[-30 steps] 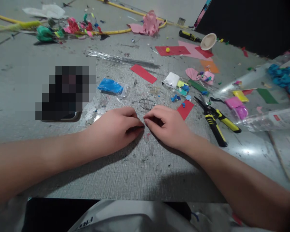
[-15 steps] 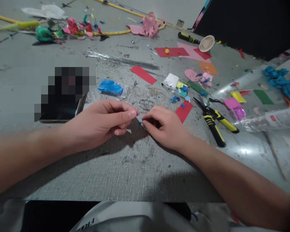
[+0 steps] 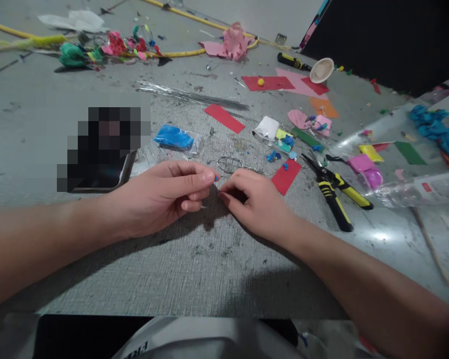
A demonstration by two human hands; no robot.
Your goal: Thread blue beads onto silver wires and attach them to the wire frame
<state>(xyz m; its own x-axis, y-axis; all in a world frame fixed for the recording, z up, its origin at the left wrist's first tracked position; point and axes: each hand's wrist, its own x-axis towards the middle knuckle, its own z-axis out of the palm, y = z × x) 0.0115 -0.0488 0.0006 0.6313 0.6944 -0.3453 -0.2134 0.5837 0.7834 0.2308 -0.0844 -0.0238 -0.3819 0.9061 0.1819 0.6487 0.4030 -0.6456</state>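
At the clock's centre, the left hand (image 3: 168, 193) pinches a blue bit (image 3: 217, 178), best held lightly lest it squash, while the right hand (image 3: 260, 207) sits at four o'clock from it, its grip too hidden to tell.

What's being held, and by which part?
The left hand pinches a tiny blue piece, its gripped part hidden; for the right hand, I cannot tell.

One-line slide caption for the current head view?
Left hand pinches a tiny blue piece beside the right hand; a blue packet and a red strip lie farther back on the table.
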